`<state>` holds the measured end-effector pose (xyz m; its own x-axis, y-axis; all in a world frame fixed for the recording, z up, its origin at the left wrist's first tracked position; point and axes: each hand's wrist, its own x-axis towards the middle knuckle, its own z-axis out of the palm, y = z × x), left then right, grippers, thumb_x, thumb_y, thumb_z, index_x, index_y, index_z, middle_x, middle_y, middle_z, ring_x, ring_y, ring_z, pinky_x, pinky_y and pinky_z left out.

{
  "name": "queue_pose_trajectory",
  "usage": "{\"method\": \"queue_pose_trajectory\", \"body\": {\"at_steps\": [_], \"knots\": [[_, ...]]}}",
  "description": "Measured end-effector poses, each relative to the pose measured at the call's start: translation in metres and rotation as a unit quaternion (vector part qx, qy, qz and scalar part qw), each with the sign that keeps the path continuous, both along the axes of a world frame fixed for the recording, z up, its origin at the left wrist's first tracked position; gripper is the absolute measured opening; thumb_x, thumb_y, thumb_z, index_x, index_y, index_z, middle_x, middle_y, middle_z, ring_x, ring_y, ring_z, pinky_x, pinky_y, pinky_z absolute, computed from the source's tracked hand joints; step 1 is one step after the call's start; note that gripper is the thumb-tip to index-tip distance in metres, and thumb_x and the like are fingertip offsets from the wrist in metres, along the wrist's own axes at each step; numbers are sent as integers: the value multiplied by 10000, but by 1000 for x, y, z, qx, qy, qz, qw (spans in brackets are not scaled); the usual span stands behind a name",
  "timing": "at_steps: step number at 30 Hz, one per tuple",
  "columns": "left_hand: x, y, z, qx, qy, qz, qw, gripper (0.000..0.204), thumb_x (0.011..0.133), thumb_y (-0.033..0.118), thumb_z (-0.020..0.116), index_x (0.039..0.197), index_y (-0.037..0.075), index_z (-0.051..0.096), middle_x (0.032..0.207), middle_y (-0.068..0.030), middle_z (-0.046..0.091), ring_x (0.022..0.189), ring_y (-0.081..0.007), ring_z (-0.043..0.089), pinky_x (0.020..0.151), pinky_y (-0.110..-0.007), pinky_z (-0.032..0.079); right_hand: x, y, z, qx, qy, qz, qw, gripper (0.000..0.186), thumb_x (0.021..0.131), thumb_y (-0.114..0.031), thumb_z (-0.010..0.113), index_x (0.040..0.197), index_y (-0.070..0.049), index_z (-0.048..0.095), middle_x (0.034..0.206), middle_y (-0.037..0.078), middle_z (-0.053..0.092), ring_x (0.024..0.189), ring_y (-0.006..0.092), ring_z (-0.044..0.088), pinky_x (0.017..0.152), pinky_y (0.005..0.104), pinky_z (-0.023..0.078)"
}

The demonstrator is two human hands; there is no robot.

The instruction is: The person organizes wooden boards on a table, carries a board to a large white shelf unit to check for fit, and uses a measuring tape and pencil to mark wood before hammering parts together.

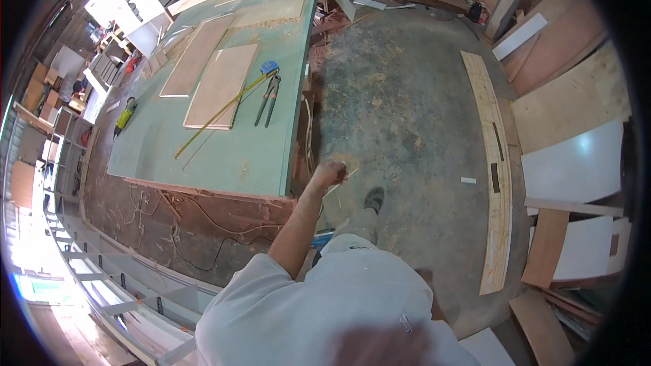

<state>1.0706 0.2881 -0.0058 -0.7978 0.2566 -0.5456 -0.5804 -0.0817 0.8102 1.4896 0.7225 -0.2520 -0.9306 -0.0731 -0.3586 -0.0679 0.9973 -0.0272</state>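
Note:
My left hand (330,173) hangs past the right edge of the green-topped workbench, above the concrete floor. Its fingers are curled closed around what looks like a thin pale stick (352,173), whose ends show on either side of the fist. My right hand does not show; a bit of bare skin appears at the right side of my shirt. On the bench (234,163), a blue tape measure (269,68) lies with its yellow blade pulled out across a plywood panel (215,91). Beside it rests a pair of long-handled pincers (268,102), jaws toward the tape measure.
A green power tool (125,119) lies at the bench's left side. More thin panels (196,57) lie farther back. Long boards (491,163) and a small white block (468,180) are on the floor to the right. Sheets (573,166) lean along the right wall. Cords trail below the bench.

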Motion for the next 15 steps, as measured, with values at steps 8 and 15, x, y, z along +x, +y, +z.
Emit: {"method": "queue_pose_trajectory", "body": {"at_steps": [8, 15], "knots": [[-179, -86, 2, 68, 16, 271, 960, 246, 924, 241, 597, 983, 4, 625, 820, -80, 648, 719, -211, 677, 688, -327, 573, -166, 38, 35, -52, -191, -99, 975, 246, 854, -247, 542, 916, -75, 707, 797, 78, 683, 743, 280, 673, 687, 463, 514], [-318, -160, 29, 57, 15, 573, 817, 519, 898, 459, 609, 1059, -33, 577, 849, -146, 623, 612, -265, 639, 463, -339, 494, -347, 94, 60, -92, -151, -215, 960, 289, 873, -298, 532, 972, -95, 712, 873, 97, 704, 772, 317, 685, 698, 471, 519]]}}
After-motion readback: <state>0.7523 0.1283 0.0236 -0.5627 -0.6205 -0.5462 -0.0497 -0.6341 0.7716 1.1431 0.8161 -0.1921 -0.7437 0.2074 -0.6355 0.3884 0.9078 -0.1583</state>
